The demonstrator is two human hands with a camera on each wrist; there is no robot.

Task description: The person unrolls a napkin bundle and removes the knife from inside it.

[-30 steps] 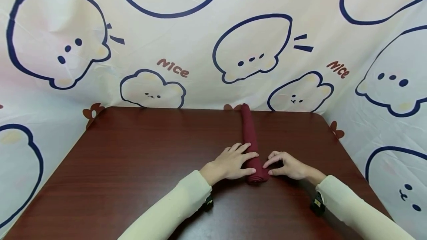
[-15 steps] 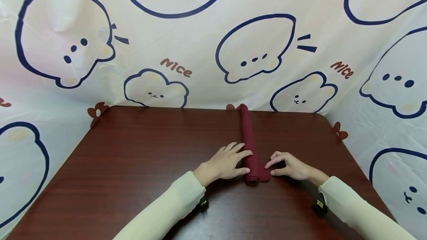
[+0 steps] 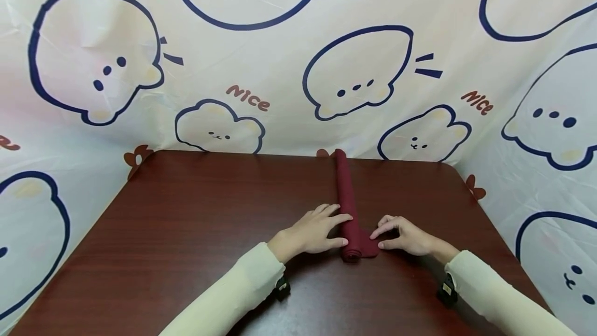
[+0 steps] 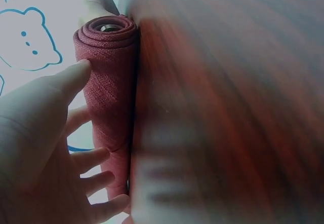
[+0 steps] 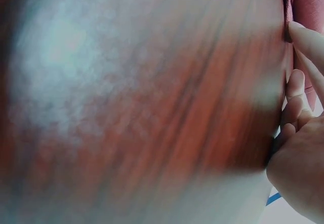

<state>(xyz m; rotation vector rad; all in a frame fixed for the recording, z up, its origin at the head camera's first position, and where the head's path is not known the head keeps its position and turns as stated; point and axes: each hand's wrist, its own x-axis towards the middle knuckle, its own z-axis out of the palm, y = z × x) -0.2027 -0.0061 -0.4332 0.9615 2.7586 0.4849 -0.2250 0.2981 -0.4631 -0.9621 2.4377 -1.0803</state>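
Note:
A dark red rolled cloth [image 3: 347, 196] lies lengthwise on the brown table, its near end showing coiled layers. A short flat flap [image 3: 368, 248] extends from the roll's right side. In the left wrist view, a small shiny bit [image 4: 108, 28] shows inside the coil. My left hand [image 3: 312, 229] rests along the roll's left side, fingers spread and gently bent, thumb [image 4: 78, 74] near its front end. On the right, my right hand [image 3: 408, 235] pinches the flap's edge between index finger and thumb, other fingers curled. In the right wrist view, the index fingertip [image 5: 296, 31] meets the red edge.
The dark brown wooden table [image 3: 210, 196] spreads around both hands. A pale curtain [image 3: 280, 66] with blue cartoon outlines hangs behind and at the sides. Black wrist devices sit under both cuffs, such as the left wrist device [image 3: 282, 288].
My left hand and the roll have shifted slightly left, so a flat flap now shows on the right. My right hand stays at that edge. The head view has shifted a little.

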